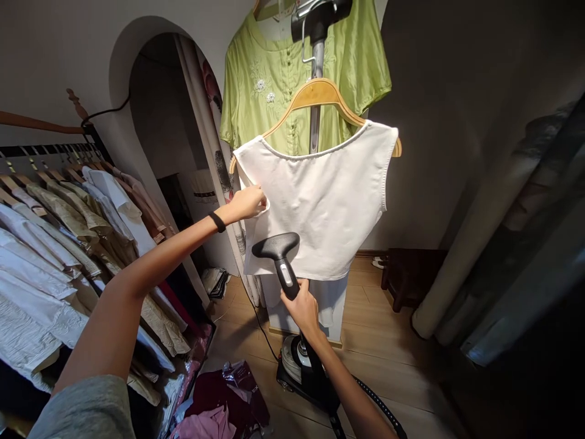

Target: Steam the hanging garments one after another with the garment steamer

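Note:
A white sleeveless top hangs on a wooden hanger hooked to the steamer's pole. My left hand is closed on the top's left armhole edge and pulls the cloth outward. In my right hand is the handle of a black garment steamer head. The head is in front of the top's lower left part; whether it touches the cloth I cannot tell. Below stands the steamer base on the floor, partly behind my right forearm.
Behind the top hangs a green short-sleeved blouse. A rail of clothes fills the left side. Dark red and pink garments lie on the floor near the base. A dark wooden stool and rolled fabric stand at right.

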Tool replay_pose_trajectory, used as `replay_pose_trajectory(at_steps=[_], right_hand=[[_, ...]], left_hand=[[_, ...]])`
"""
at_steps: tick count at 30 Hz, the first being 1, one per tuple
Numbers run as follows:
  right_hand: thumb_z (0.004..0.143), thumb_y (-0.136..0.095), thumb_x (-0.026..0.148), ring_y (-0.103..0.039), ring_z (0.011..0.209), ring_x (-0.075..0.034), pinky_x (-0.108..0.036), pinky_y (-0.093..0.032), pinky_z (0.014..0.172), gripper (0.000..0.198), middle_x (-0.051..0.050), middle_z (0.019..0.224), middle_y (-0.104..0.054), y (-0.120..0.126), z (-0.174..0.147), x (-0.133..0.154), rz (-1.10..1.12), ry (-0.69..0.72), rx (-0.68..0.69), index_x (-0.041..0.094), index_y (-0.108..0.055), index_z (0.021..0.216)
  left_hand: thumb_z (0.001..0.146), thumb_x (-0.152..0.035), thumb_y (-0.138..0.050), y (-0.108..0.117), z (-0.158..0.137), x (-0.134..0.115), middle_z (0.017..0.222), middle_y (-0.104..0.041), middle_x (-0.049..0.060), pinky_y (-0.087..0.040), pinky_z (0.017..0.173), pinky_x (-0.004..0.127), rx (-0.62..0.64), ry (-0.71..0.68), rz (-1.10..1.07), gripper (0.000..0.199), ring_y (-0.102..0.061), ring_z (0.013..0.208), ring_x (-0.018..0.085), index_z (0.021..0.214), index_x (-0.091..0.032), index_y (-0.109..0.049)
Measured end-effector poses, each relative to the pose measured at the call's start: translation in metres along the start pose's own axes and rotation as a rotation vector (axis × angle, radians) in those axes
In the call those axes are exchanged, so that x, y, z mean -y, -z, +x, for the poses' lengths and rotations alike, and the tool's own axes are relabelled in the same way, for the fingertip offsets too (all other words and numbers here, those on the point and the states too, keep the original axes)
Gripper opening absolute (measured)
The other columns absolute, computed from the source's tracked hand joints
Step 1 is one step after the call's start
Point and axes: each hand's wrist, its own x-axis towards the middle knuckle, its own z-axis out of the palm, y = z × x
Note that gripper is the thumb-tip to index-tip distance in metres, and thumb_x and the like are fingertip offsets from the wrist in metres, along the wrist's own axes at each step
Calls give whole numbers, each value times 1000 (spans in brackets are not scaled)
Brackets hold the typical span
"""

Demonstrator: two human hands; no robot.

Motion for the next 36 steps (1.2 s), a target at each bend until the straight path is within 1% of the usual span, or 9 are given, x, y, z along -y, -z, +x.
replay_pose_trajectory(at_steps=[4, 6, 8, 10, 13, 17, 20, 25, 36], right_hand=[[79, -56, 41, -64, 69, -24, -26, -36, 57, 34, -5, 76, -64, 0, -2, -8, -9, -18, -6, 20, -40, 101], [79, -55, 42, -64, 69, -25, -27, -36, 58, 35, -6, 77, -65, 2, 2, -5, -6, -19, -20, 20, -40, 102], [79, -55, 43, -64, 69, -25, -27, -36, 58, 36, -6, 79, -65, 5, 8, 1, -1, -17, -41, 20, -40, 102], [78, -56, 43, -64, 69, -25, -28, -36, 58, 36, -7, 79, -65, 9, 13, 8, 1, -22, -62, 20, -41, 102], [78, -56, 44, -64, 70, -25, -29, -37, 59, 37, -8, 79, -65, 17, 20, 18, 1, -42, -93, 19, -42, 102], [77, -56, 45, -64, 73, -26, -29, -38, 60, 40, -7, 81, -65, 30, 26, 28, 2, -89, -100, 19, -42, 103], [76, -57, 46, -63, 74, -26, -28, -37, 60, 43, -7, 81, -65, 38, 28, 33, -10, -145, -103, 19, -43, 105], [76, -55, 48, -63, 74, -27, -30, -37, 61, 44, -7, 82, -65, 42, 32, 42, -18, -160, -150, 19, -43, 107], [76, -55, 47, -64, 73, -27, -30, -39, 61, 40, -8, 84, -65, 19, 26, 56, 43, -60, -162, 20, -42, 103]], left_hand=[[90, -30, -48, 38, -32, 28, 93, -62, 7, -44, 79, 27, -500, 63, -130, 27, -58, 90, 19, 102, -19, -70], [92, -36, -45, 42, -44, 49, 95, -63, 6, -45, 81, 28, -636, 173, -225, 32, -58, 90, 17, 110, -19, -65], [89, -44, -49, 28, -50, 71, 100, -65, 7, -47, 82, 28, -544, 246, -337, 41, -60, 90, 18, 119, -17, -59], [82, -50, -58, 2, -50, 90, 115, -63, 12, -48, 85, 29, -298, 251, -477, 63, -61, 100, 20, 133, -14, -48], [74, -50, -69, -37, -43, 107, 144, -43, 19, -44, 99, 31, 0, 190, -688, 96, -48, 126, 25, 150, -16, -20], [66, -44, -78, -57, -20, 108, 156, -22, 18, -35, 109, 41, 53, 74, -934, 122, -31, 140, 28, 152, -25, 8], [63, -39, -81, -57, 4, 96, 152, -29, 20, -37, 108, 45, 52, 12, -1052, 120, -34, 138, 31, 153, -23, -3], [67, -42, -78, -51, 36, 76, 125, -60, 18, -56, 86, 41, -16, -73, -1146, 70, -60, 111, 30, 127, -14, -55], [72, -52, -71, -55, 42, 69, 95, -68, 13, -51, 49, 23, -139, 142, -1015, 52, -64, 67, 16, 100, -10, -62]])
